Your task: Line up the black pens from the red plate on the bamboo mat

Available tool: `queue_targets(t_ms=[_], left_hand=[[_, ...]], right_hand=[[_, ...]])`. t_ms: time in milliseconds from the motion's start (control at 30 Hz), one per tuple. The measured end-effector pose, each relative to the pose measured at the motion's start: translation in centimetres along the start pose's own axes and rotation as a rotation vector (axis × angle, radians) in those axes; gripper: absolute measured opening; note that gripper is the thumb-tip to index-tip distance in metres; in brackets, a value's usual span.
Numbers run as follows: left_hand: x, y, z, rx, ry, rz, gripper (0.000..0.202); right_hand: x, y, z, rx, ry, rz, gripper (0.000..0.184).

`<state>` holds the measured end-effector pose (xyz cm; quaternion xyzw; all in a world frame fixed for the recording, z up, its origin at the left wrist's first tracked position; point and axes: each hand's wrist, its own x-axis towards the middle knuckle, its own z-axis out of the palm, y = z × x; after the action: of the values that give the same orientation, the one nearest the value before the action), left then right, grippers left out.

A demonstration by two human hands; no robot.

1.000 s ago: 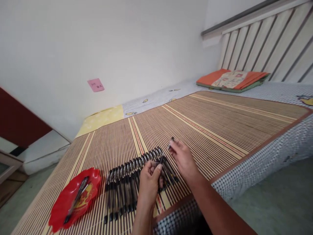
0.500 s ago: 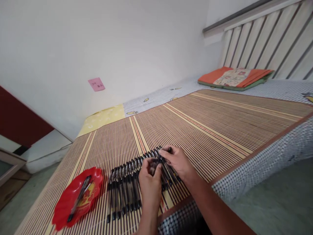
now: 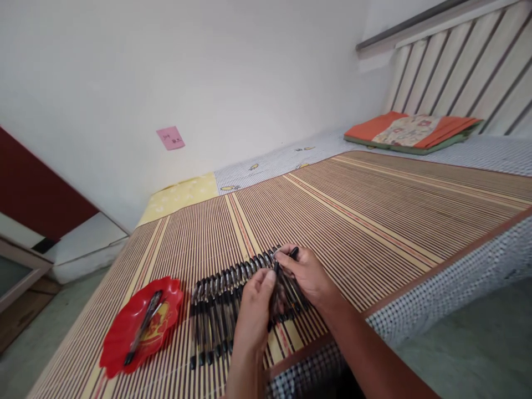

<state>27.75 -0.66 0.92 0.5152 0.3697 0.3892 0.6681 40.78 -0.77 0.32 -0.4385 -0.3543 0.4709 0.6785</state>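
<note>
Several black-capped clear pens (image 3: 211, 318) lie side by side in a row on the striped mat (image 3: 353, 221). Over the right part of that row, my left hand (image 3: 254, 302) pinches a pen (image 3: 276, 268) between thumb and fingers, its black end pointing up. Close beside it, my right hand (image 3: 306, 274) has its fingers closed around a small black piece that looks like a pen cap (image 3: 294, 252). Most of that piece is hidden by the fingers. To the left, one more pen (image 3: 143, 327) rests in a red scalloped plate (image 3: 114, 332).
The mat covers a bed with a checked sheet (image 3: 399, 291) hanging over its near edge. A folded orange and green cloth (image 3: 411, 133) lies at the far right by the slatted headboard (image 3: 457, 66). A pink note (image 3: 170, 138) is stuck on the white wall.
My left hand has turned, and the pen in it now stands more upright with its lower part showing below. The hands have drawn slightly apart. The whole view has shifted a little.
</note>
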Motion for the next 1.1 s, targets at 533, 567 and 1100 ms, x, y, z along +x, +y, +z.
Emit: queue_targets(t_ms=[533, 567, 1100], left_hand=[[0.0, 0.0, -0.3, 0.012, 0.007, -0.013, 0.048], [0.0, 0.0, -0.3, -0.037, -0.044, -0.053, 0.047], [0.0, 0.0, -0.8, -0.205, -0.214, -0.228, 0.051]], right_hand=[[0.1, 0.7, 0.1, 0.001, 0.026, 0.032, 0.030], [0.0, 0.7, 0.0, 0.007, 0.024, 0.034, 0.031], [-0.1, 1.2, -0.2, 0.126, -0.058, 0.037, 0.033]])
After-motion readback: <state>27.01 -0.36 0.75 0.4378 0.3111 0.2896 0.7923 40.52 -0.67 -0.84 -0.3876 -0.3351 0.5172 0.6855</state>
